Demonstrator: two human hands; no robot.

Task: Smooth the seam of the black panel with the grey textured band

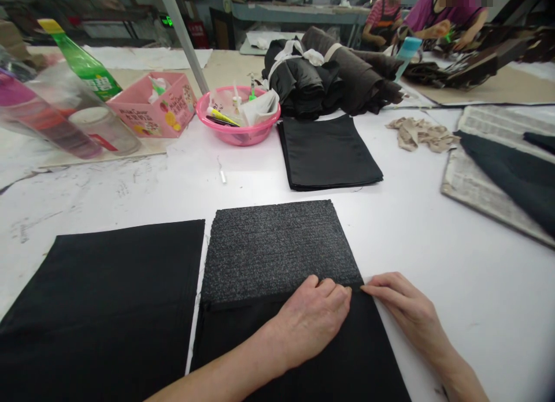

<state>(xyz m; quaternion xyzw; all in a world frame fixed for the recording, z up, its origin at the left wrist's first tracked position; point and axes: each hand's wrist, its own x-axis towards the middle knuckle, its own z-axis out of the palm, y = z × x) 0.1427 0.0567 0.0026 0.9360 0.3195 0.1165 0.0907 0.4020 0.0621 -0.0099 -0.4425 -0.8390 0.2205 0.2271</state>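
A grey textured fabric piece (277,249) lies on top of a black fabric panel (347,356) at the near edge of the white table (433,217). My left hand (312,321) rests on the line where the grey piece ends, its fingers curled down onto that edge. My right hand (405,303) lies at the panel's right edge, its fingers pressed together and their tips pinching the corner where the two pieces meet. A second black panel (108,309) lies flat to the left, apart from both hands.
A stack of black pieces (329,153) lies mid-table, with rolled dark fabric (333,72) behind it. A pink basin (238,118), pink box (151,104), green bottle (82,63) and clear jar (104,130) stand at the back left. Two people work at the far right.
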